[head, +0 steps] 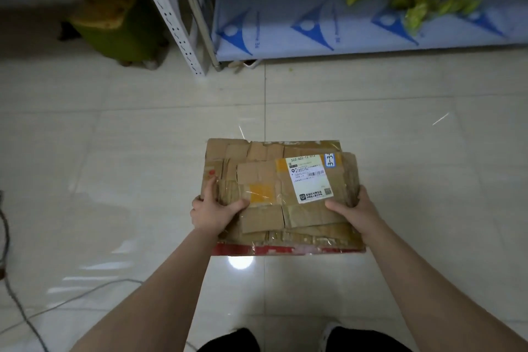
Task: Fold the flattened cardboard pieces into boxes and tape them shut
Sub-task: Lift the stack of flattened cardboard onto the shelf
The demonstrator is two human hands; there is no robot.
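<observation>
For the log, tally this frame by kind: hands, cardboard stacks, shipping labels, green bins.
Hands, left hand and right hand: 2
Flattened cardboard stack: 1
White shipping label: 1
Green bin: 1
Total: 5

Our one wide head camera faces forward and down, close above our left hand (212,214) and right hand (356,207) gripping the cardboard stack (265,177).

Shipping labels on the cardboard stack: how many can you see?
1. The white shipping label sits on the top piece of the cardboard stack, by the right hand. Lower pieces and undersides could hide more.
</observation>
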